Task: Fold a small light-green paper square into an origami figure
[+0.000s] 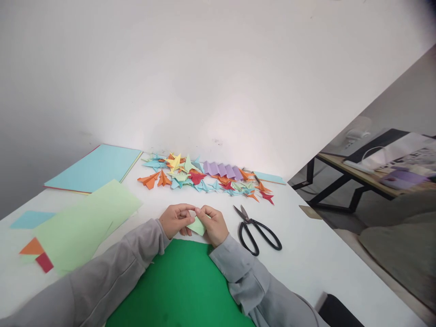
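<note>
A small piece of light green paper (198, 226) is pinched between my two hands above the near middle of the white table. My left hand (175, 219) grips its left side, with thumb and fingers closed on it. On the other side, my right hand (214, 223) holds the upper right part between thumb and fingers. The hands nearly touch at their fingertips, and the fingers cover part of the paper. Black-handled scissors (251, 222) lie with blades parted just right of my right hand.
Many-coloured folded paper shapes (195, 177) lie along the wall, with a pleated purple strip (222, 170) among them. Blue sheets (97, 168) are stacked at the back left. Nearer lie a large light green sheet (85, 222) and small scraps (32, 246). A black object (339, 312) sits at the front right.
</note>
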The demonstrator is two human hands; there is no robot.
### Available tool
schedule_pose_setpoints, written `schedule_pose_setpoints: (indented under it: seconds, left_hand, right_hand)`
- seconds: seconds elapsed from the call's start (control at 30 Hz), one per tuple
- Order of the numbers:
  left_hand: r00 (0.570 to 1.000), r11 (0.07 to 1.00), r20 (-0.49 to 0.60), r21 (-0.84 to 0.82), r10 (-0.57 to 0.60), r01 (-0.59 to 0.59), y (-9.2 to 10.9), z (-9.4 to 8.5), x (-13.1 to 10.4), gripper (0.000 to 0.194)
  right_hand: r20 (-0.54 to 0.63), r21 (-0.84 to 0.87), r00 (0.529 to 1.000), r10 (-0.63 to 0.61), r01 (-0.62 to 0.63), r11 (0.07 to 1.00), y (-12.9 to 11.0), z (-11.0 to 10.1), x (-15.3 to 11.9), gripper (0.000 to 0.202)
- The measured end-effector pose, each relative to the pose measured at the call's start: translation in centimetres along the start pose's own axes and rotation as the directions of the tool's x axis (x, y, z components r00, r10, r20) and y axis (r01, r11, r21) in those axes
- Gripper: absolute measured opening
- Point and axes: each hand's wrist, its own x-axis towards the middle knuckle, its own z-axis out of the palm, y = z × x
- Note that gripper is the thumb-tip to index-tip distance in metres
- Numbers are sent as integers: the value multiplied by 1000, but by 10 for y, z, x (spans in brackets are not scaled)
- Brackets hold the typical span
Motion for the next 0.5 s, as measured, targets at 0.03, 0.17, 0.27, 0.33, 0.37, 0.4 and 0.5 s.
schedule_pose_setpoints:
  seconds: [0.03,0.17,0.27,0.33,0.37,0.4,0.5]
  left_hand:
    - [1000,1000,-14,-1,-1,1,0,0,0,50]
    - [1000,1000,-30,29,-6,6,0,2,-1,41]
    - [999,995,-8,87,-42,43,-1,2,0,35]
    - [998,994,-33,95,-54,57,-1,2,0,35]
    - [997,994,-54,92,-53,58,-1,2,0,35]
    - [996,994,-69,92,-53,59,0,2,0,34]
    - [995,993,-84,100,-54,62,0,2,-1,32]
  right_hand:
    - [-15,-6,1000,3,-3,1000,0,0,0,38]
    - [-58,25,998,18,-17,1000,1,-1,1,37]
    - [-56,62,998,22,-18,998,1,-1,1,36]
    - [-29,50,1000,9,-8,999,-1,-1,1,36]
    - [-6,36,1000,2,-2,999,-2,0,0,36]
    - [16,22,1000,-8,7,1000,-4,1,0,36]
    - [58,23,998,-20,18,1000,-9,3,-3,36]
